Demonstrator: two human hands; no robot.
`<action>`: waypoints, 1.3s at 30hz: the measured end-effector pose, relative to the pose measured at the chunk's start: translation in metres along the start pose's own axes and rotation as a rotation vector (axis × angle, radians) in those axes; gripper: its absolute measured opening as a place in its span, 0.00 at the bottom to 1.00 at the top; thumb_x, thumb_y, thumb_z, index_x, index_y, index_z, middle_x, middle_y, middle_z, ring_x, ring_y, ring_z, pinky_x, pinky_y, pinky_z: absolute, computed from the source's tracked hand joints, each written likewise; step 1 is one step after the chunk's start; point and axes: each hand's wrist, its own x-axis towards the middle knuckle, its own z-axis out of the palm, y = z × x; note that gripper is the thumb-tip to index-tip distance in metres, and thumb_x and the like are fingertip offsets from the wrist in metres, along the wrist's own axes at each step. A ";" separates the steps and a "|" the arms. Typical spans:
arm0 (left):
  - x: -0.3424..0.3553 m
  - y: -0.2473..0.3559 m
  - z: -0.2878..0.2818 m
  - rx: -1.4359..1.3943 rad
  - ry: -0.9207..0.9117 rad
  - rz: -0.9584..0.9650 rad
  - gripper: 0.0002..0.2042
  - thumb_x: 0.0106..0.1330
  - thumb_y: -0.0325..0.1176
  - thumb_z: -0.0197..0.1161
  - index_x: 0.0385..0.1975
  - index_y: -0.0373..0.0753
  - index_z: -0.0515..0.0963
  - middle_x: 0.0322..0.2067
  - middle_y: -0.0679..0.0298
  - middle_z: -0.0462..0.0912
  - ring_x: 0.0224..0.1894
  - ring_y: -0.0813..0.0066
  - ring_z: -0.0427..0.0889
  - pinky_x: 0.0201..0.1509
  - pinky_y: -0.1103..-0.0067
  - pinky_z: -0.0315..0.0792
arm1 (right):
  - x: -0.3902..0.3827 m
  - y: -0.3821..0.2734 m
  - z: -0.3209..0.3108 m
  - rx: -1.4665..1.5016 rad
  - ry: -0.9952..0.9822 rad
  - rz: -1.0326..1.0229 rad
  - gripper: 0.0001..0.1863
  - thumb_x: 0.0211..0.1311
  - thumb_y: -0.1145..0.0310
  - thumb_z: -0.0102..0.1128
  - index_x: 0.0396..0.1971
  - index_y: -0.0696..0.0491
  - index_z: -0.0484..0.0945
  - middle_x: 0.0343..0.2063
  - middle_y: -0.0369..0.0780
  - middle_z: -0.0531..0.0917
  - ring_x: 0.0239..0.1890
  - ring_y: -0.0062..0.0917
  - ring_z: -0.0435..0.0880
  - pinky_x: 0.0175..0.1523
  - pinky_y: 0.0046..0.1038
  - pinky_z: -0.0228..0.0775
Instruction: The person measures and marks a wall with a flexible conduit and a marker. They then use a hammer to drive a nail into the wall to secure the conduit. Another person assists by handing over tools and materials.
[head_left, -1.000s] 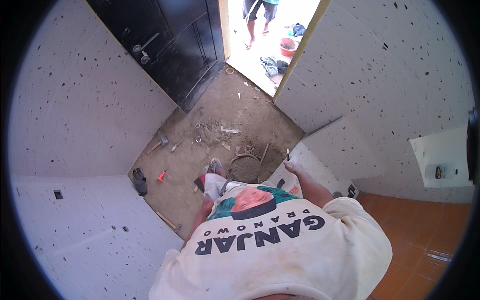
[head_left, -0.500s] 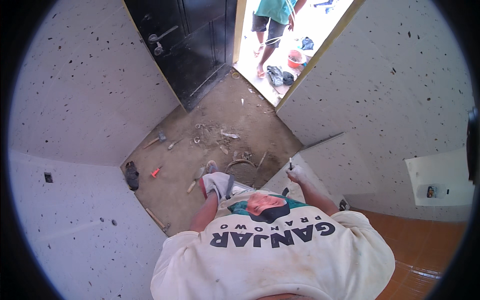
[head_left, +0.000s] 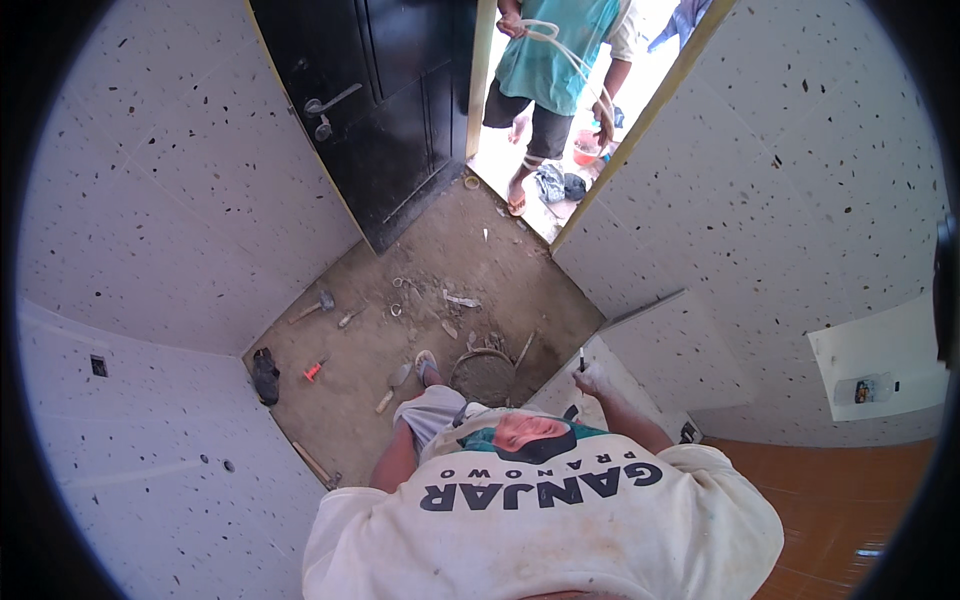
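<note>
My right hand (head_left: 592,377) is closed around a slim pen-like tool (head_left: 582,360) with a pale tip and dark body, pointing upward. It is beside a pale tile panel (head_left: 625,381) at the foot of the right wall. My left forearm (head_left: 397,462) reaches down past my shirt, and the hand is hidden behind my body. In front of my legs stands a round bucket of grey mortar (head_left: 483,377). A trowel (head_left: 385,401) lies on the floor left of my foot.
A hammer (head_left: 325,300), an orange-red tool (head_left: 313,372) and a dark bundle (head_left: 265,376) lie on the dirt floor to the left. The black door (head_left: 385,120) stands ajar. In the doorway a person (head_left: 555,70) holds a looped pale hose (head_left: 570,55).
The person in the doorway has come nearer, and the hose loops now show more fully. My view has tilted up slightly. My right hand keeps its grip beside the panel.
</note>
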 end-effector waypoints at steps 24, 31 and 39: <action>-0.151 -0.184 -0.211 -0.102 -0.379 0.108 0.23 0.54 0.33 0.64 0.52 0.36 0.77 0.53 0.59 0.80 0.51 0.66 0.80 0.55 0.70 0.73 | 0.003 -0.115 0.087 0.244 0.042 0.063 0.20 0.53 0.54 0.55 0.23 0.58 0.82 0.22 0.49 0.84 0.33 0.42 0.85 0.40 0.40 0.75; -0.161 -0.094 -0.379 -0.369 -0.680 0.144 0.28 0.53 0.27 0.66 0.58 0.31 0.71 0.55 0.58 0.78 0.55 0.69 0.77 0.61 0.72 0.68 | -0.005 -0.194 0.085 0.150 -0.023 0.165 0.22 0.57 0.51 0.58 0.37 0.57 0.82 0.36 0.52 0.84 0.44 0.42 0.84 0.50 0.39 0.74; -0.156 -0.095 -0.487 -0.969 -0.293 -0.173 0.32 0.53 0.26 0.66 0.61 0.30 0.66 0.49 0.57 0.80 0.49 0.64 0.80 0.54 0.70 0.75 | -0.010 -0.204 0.098 0.253 0.077 0.170 0.19 0.58 0.54 0.58 0.36 0.55 0.83 0.32 0.47 0.85 0.38 0.38 0.84 0.46 0.37 0.74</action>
